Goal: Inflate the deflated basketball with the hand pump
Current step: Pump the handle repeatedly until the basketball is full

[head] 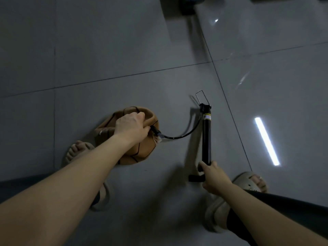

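A collapsed orange-brown basketball (140, 150) lies on the grey tiled floor, folded in on itself. My left hand (131, 127) grips its upper folded part, right where the pump's nozzle (156, 133) meets the ball. A black hose (184, 134) curves from the nozzle to the foot of the black hand pump (207, 137), which stands tilted on the floor with a wire foot bracket (200, 97) at its far end. My right hand (213, 176) grips the pump's T-handle at the near end of the barrel.
My feet in beige sandals stand on the floor, the left foot (78, 151) beside the ball and the right foot (252, 181) beside the pump handle. Dark objects (189, 6) sit at the top edge. A ceiling light's reflection (267, 141) lies on the tiles.
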`<state>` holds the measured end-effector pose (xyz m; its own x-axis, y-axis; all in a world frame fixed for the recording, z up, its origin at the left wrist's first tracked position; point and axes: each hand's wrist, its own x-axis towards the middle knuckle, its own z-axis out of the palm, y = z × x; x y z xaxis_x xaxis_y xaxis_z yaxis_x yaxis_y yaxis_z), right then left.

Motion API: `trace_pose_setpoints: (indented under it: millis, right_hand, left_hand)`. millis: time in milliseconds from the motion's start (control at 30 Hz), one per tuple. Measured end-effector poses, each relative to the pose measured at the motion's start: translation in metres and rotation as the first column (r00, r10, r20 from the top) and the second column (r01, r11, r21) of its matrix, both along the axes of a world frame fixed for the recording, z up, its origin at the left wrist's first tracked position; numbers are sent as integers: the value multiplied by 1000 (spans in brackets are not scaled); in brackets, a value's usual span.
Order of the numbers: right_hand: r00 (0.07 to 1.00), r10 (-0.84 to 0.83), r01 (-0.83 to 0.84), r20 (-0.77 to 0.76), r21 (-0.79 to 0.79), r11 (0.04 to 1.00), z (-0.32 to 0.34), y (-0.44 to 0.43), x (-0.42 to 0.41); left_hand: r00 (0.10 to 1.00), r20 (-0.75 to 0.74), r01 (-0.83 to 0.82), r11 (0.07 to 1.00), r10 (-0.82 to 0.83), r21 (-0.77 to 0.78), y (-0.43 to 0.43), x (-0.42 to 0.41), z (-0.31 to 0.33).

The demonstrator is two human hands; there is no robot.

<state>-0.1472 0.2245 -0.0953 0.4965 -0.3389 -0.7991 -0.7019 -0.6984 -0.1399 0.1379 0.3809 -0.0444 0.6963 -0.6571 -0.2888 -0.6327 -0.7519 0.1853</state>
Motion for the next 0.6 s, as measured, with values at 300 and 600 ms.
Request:
trace_pose_setpoints:
  millis: [300, 600]
  right_hand:
    - [958, -252, 220, 135, 211, 952, 126, -14, 80]
    - [858, -492, 434, 147, 305, 848, 213, -56, 80]
  left_hand:
    - [998, -42, 51, 991, -46, 123, 1, -28, 18]
    - [979, -167, 151, 962, -115, 226, -10, -34, 67]
